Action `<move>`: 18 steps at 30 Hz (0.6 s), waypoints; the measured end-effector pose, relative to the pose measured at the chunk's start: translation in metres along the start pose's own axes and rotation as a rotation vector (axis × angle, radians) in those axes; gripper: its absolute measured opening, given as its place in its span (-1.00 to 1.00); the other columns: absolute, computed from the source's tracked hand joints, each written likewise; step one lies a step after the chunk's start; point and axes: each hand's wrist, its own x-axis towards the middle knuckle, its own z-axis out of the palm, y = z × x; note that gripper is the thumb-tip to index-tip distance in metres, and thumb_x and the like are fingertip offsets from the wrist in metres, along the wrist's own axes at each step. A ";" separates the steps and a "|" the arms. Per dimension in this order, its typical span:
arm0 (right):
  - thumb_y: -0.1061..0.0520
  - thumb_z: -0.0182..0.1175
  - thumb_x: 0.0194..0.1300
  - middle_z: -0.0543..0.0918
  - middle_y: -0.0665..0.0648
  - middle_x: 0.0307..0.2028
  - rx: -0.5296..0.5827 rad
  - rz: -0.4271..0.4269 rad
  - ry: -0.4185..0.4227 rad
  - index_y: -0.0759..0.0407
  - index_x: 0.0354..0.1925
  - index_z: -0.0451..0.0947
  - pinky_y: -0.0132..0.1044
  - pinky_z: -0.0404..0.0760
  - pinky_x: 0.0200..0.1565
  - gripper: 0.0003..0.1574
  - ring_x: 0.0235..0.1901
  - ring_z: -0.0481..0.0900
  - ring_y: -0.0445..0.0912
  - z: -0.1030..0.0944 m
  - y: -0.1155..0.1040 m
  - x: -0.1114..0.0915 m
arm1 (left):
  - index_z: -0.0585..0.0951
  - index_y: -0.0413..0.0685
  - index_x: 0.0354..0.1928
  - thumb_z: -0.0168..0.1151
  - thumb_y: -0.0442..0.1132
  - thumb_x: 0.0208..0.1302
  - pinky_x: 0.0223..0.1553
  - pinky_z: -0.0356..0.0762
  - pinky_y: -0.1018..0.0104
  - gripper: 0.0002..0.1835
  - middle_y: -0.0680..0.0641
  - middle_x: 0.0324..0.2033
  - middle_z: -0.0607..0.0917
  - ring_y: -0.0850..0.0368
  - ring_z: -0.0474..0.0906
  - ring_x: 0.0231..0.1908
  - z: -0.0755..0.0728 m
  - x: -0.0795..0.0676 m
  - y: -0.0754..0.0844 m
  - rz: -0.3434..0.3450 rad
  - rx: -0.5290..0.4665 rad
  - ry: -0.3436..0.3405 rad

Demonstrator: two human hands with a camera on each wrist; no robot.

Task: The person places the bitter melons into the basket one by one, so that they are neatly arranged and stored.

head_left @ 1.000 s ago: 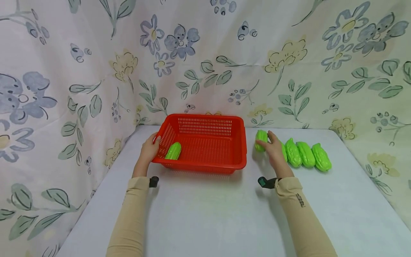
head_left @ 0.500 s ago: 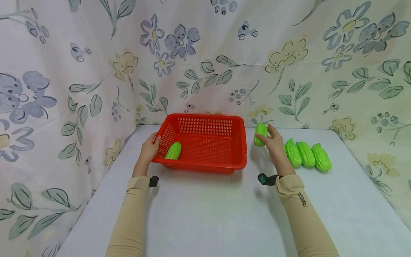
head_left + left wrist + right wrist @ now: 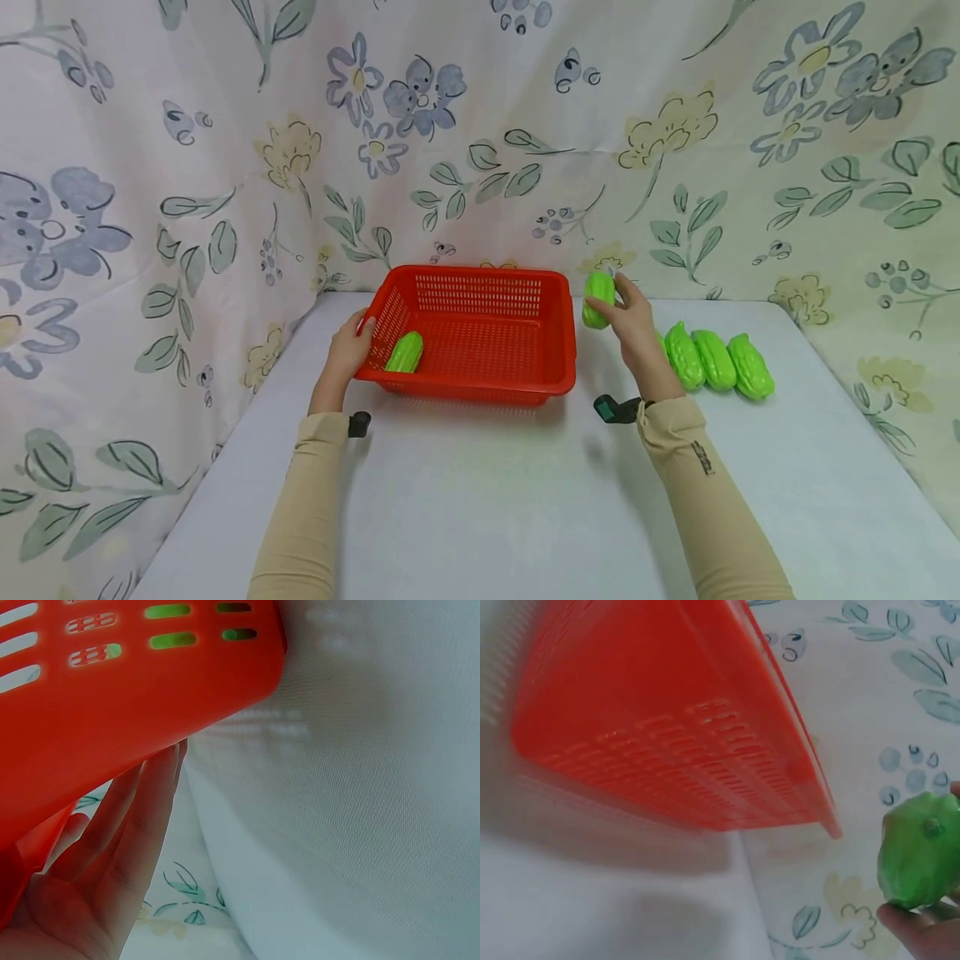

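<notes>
A red plastic basket [image 3: 465, 387] with slotted sides stands on the table, one bright green bitter melon [image 3: 406, 352] lying in its left end. My left hand [image 3: 349, 348] grips the basket's left rim, thumb at the rim; in the left wrist view its fingers [image 3: 135, 825] reach along underneath the rim. Just right of the basket, my right hand [image 3: 636, 321] holds another bitter melon [image 3: 598, 300] between thumb and fingers, raised above the table. The right wrist view shows that melon's end [image 3: 922, 851] beside the basket wall, with most of the hand cut off by the frame.
Several more bitter melons [image 3: 714, 360] lie side by side on the white table [image 3: 480, 500], right of my right forearm, which partly hides the leftmost. A floral cloth [image 3: 480, 208] hangs behind the table and along its sides.
My right hand has lifted the bitter melon off the table and moved it up and slightly left, close to the basket's right side. The left hand and basket have stayed put.
</notes>
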 end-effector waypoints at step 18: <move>0.08 0.20 0.36 -0.01 0.12 0.55 0.010 -0.070 -0.044 0.12 0.55 -0.15 0.05 0.13 0.45 0.02 0.48 0.10 0.12 0.034 -0.024 -0.001 | 0.06 -0.02 0.53 -0.27 0.05 0.57 0.19 0.41 -0.13 -0.39 -0.30 0.42 0.28 -0.19 0.39 0.10 0.000 0.000 0.001 -0.012 0.009 -0.003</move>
